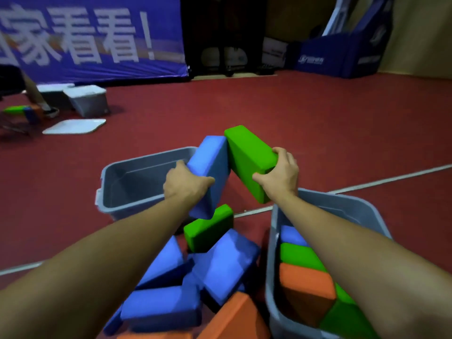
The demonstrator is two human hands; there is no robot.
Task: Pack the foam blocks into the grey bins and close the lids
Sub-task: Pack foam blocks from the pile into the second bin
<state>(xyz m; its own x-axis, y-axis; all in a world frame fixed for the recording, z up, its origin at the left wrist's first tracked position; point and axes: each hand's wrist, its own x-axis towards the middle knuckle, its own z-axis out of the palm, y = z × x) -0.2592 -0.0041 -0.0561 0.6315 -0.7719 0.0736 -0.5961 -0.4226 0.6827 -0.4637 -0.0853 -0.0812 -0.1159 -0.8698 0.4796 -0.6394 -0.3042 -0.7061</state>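
Banner [93, 35] reads 看看! | left hand [186, 184] grips blue block [210, 172] | right hand [281, 177] grips green block [249, 160]

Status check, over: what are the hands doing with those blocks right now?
Left hand grips blue block; right hand grips green block. Far grey bin empty. Nothing blocking it.

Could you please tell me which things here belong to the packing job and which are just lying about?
Part of the job:
- blue block gripped by the left hand
- green block gripped by the right hand
- empty grey bin
- part-filled grey bin
- loose blocks on the floor

Just lying about:
- blue banner
- far tilted bin
- white lid
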